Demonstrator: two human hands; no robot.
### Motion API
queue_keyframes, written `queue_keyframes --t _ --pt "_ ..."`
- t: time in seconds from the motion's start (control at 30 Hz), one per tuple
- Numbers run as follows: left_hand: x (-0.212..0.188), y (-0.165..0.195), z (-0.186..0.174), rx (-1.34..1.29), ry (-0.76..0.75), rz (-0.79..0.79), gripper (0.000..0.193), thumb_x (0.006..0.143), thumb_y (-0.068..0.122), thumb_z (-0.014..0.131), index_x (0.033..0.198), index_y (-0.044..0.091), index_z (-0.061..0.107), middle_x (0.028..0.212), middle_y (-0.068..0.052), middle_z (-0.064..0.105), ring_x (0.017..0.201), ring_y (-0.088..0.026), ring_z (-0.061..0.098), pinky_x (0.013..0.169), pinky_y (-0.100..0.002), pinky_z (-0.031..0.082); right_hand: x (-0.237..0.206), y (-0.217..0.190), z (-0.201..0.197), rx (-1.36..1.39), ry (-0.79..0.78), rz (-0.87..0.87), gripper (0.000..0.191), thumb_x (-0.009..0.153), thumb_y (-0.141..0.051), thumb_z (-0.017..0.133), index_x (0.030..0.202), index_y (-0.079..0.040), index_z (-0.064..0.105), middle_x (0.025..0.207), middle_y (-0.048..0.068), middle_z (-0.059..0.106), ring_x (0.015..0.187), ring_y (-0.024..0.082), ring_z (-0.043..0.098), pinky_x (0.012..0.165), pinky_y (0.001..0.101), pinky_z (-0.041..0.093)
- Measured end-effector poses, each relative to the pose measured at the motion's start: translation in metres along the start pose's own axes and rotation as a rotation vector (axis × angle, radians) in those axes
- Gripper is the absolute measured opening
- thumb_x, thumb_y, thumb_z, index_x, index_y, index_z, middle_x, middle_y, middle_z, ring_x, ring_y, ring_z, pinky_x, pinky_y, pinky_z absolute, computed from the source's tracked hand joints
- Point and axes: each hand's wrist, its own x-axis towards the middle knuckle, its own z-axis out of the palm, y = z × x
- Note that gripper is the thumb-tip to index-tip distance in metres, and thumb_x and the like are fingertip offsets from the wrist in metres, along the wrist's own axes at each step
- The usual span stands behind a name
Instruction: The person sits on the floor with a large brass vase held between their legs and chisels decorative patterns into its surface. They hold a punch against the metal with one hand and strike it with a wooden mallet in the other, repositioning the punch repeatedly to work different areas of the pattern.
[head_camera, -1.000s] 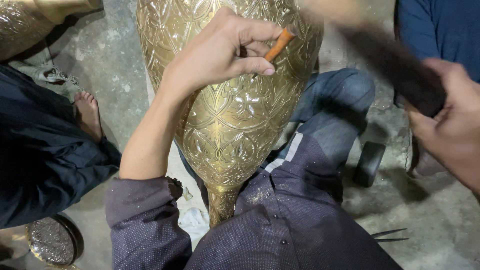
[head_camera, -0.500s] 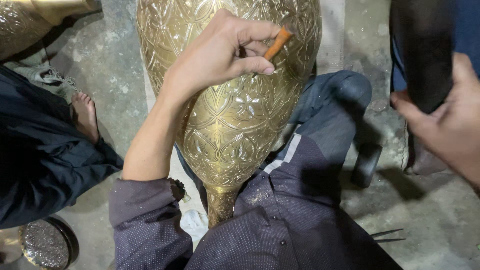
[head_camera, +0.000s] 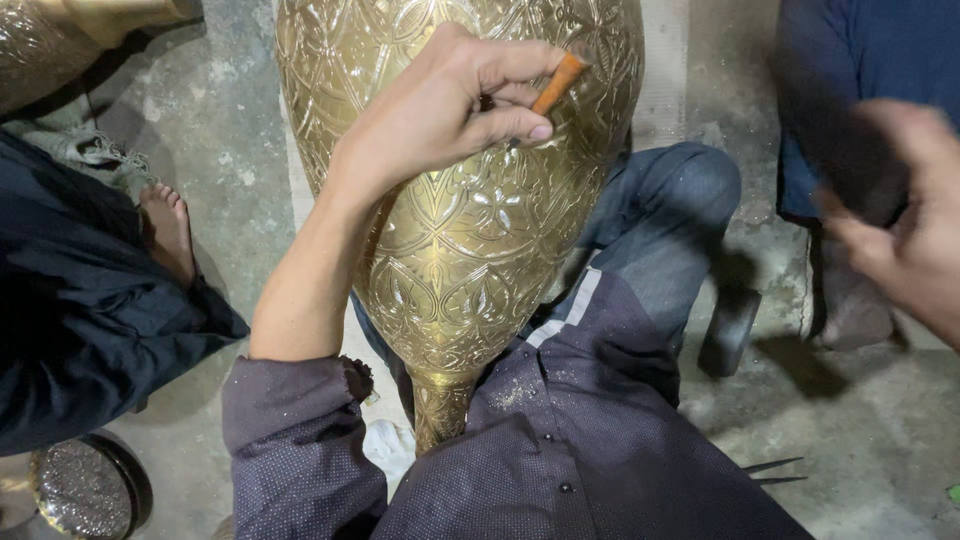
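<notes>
My left hand (head_camera: 440, 120) rests on the upper belly of the engraved brass vessel (head_camera: 470, 250), fingers curled shut around a thin orange-brown punch (head_camera: 557, 84) that sticks out toward two o'clock, its lower end against the metal. The vessel lies under my palm, narrowing toward six o'clock between my legs. My right hand (head_camera: 900, 220) is blurred at three o'clock, well apart; I cannot tell its grip.

The vase (head_camera: 470, 250) is glossy golden metal, embossed all over with raised floral patterns. The tool (head_camera: 558, 83) looks matt orange-brown. The floor (head_camera: 880, 430) is rough, dusty grey concrete.
</notes>
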Motion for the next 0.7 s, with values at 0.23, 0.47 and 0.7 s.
queue_keyframes --t 0.23,0.47,0.7 --pt "-0.004 0.001 0.002 -0.011 0.038 -0.015 0.041 0.093 0.024 0.087 0.127 0.008 0.070 0.089 -0.007 0.078 0.082 -0.016 0.079 0.073 -0.029 0.059 0.007 -0.001 0.000 -0.223 -0.088 0.023 0.056 0.084 0.015 0.070 0.137 0.004 0.056 0.092 0.018 0.064 0.076 0.024 0.067 0.068 0.0360 0.055" --pt "-0.004 0.003 0.001 -0.035 0.038 -0.020 0.039 0.095 0.021 0.087 0.128 0.007 0.070 0.090 -0.009 0.079 0.083 -0.015 0.080 0.073 -0.028 0.060 0.006 0.005 0.001 -0.221 0.026 -0.119 0.052 0.090 0.007 0.078 0.137 0.001 0.056 0.103 0.017 0.063 0.089 0.026 0.068 0.081 0.0354 0.055" --pt "-0.007 0.007 0.000 -0.106 0.049 -0.064 0.042 0.098 0.015 0.085 0.134 0.006 0.067 0.097 -0.008 0.080 0.092 -0.015 0.081 0.079 -0.027 0.062 0.006 0.013 0.002 0.058 0.027 -0.058 0.052 0.093 0.010 0.068 0.139 0.000 0.047 0.107 0.013 0.055 0.097 0.024 0.062 0.089 0.0333 0.051"
